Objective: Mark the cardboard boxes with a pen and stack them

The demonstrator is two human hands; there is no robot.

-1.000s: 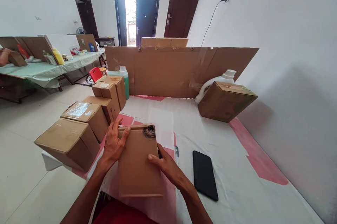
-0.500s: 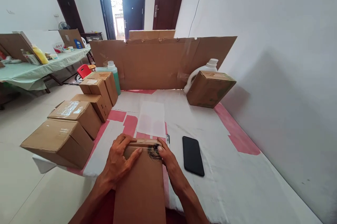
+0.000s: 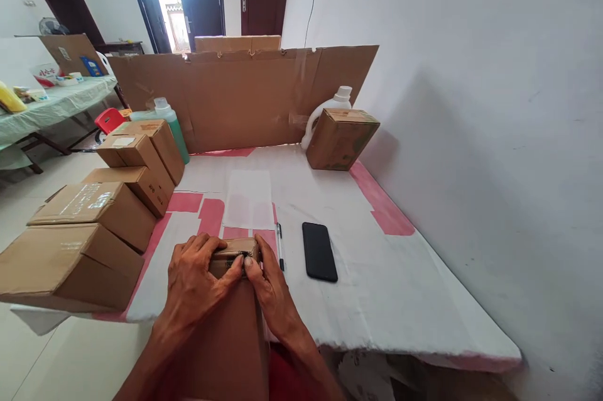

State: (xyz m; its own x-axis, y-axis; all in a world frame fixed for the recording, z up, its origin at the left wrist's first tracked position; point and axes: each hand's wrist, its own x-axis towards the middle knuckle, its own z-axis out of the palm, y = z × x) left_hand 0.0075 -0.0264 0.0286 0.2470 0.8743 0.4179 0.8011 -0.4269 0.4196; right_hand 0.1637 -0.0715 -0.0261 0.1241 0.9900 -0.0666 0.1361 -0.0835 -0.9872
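A brown cardboard box (image 3: 230, 332) stands at the table's near edge, close to my body. My left hand (image 3: 198, 269) grips its upper left side, fingers over the far edge and thumb on the near face. From the right, my right hand (image 3: 268, 281) holds the top corner, its thumb tip beside the left one. Both thumbs press at the dark scribbled mark near the top, which they mostly cover. A pen (image 3: 279, 247) lies just right of the box, and a black phone (image 3: 320, 251) lies farther right.
Several cardboard boxes (image 3: 113, 212) line the table's left side, with a green-liquid bottle (image 3: 173, 131) behind. A large cardboard panel (image 3: 245, 99) stands at the back. Another box (image 3: 342, 140) and a white jug (image 3: 342, 98) are at back right. A white sheet (image 3: 247, 200) lies mid-table.
The view has turned right, so things sit farther left. Both thumbs have come together over the dark mark, and the box's top has tipped so that more of its top face shows.
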